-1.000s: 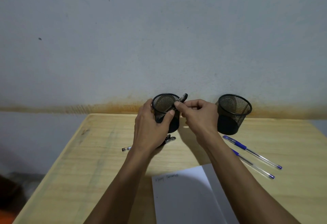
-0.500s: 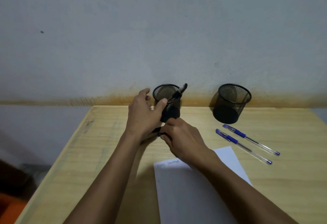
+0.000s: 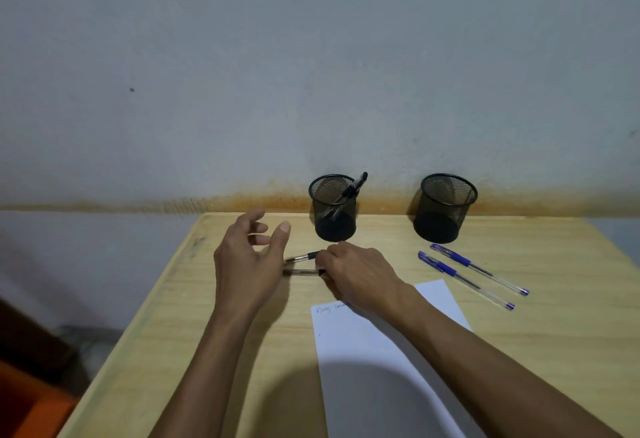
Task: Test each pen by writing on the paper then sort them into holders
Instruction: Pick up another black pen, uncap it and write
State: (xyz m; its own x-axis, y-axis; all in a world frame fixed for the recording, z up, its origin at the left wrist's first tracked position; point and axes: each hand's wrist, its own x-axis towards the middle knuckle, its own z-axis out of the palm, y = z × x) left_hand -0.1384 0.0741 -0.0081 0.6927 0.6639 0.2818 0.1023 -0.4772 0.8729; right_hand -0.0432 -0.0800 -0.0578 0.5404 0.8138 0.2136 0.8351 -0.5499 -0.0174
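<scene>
Two black mesh holders stand at the table's back edge. The left holder has one black pen leaning in it; the right holder looks empty. Two black pens lie on the wood in front of the left holder. My right hand is down on them, fingertips pinching the nearer one. My left hand hovers just left of them, fingers spread and holding nothing. Two blue pens lie right of my right hand. The white paper with a line of writing lies under my right forearm.
The wooden table stands against a grey wall with a rust-coloured stain band. Its left edge runs diagonally beside my left arm. Below it on the left are dark floor and something orange.
My left hand has let go of the left holder, pulled back left and opened. My right hand left a black pen in that holder and dropped to the black pens on the table.
</scene>
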